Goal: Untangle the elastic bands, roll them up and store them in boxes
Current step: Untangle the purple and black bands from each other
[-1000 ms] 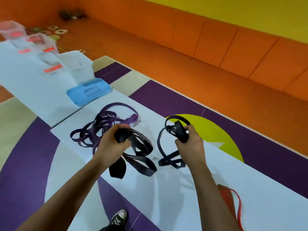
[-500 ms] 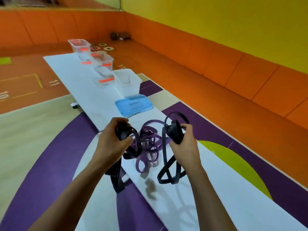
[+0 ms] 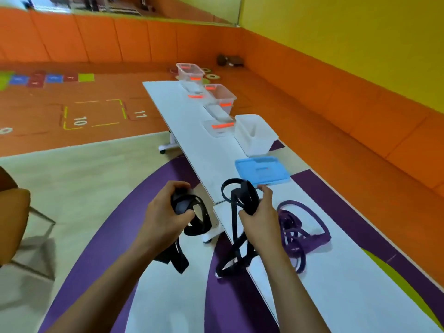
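Observation:
My left hand [image 3: 165, 212] grips a bunched wide black elastic band [image 3: 194, 219] whose loops hang down beside the table edge. My right hand [image 3: 260, 217] grips a thinner black elastic band [image 3: 236, 236] that dangles in long loops over the table's near edge. Both bands are lifted off the white table [image 3: 206, 150]. A tangle of purple elastic bands [image 3: 300, 231] lies on the table just right of my right hand. A white open box [image 3: 255, 134] stands farther along the table, with a blue lid [image 3: 262, 170] lying flat in front of it.
Several clear boxes with orange labels [image 3: 219, 97] and their lids line the far part of the table. An orange padded wall runs along the right. A brown chair [image 3: 14, 222] stands at the left. The floor has purple, cream and orange areas.
The view swung left, so the purple tangle now lies right of my hands. Both hands lifted the black bands off the table; they now hang past its near edge.

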Motion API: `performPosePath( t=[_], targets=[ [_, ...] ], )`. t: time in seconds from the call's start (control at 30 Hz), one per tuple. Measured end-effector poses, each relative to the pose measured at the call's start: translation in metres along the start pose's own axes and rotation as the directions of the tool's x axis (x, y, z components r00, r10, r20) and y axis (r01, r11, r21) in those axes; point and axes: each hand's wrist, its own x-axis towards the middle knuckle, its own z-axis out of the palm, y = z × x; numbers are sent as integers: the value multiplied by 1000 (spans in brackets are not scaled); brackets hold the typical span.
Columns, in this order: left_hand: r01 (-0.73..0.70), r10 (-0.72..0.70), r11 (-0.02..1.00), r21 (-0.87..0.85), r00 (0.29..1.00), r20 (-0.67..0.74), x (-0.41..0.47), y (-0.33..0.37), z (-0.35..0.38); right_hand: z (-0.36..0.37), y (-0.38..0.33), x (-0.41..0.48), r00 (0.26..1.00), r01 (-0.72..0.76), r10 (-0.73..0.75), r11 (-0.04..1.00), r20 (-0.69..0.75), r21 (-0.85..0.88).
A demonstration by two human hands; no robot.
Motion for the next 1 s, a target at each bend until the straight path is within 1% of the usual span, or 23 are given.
performPosePath(
  t=[0.07,0.27,0.4,0.6,0.7,0.9,1.0],
  targets=[
    [39,-38,999,7,998,-40,13,-17,-21,27,-15,17,999,16,-15,1000,36,-7],
    [145,-141,989,22,981,-135,66,-61,-66,104,-53,81,984,80,-86,996,158,48],
    [193,-177,979,63,963,-202,123,-90,-92,160,-76,140,966,98,-115,992,230,81],
    [264,-230,956,130,945,-232,217,-116,-123,223,-120,235,945,87,-122,988,303,124],
    [274,-237,955,113,935,-263,267,-126,-130,247,-145,286,935,98,-137,986,328,133],
    [250,-204,962,108,926,-317,368,-139,-148,289,-194,376,917,135,-165,985,364,107],
    [230,-196,971,67,923,-330,423,-143,-163,316,-215,426,904,149,-170,985,392,82]
  ],
)
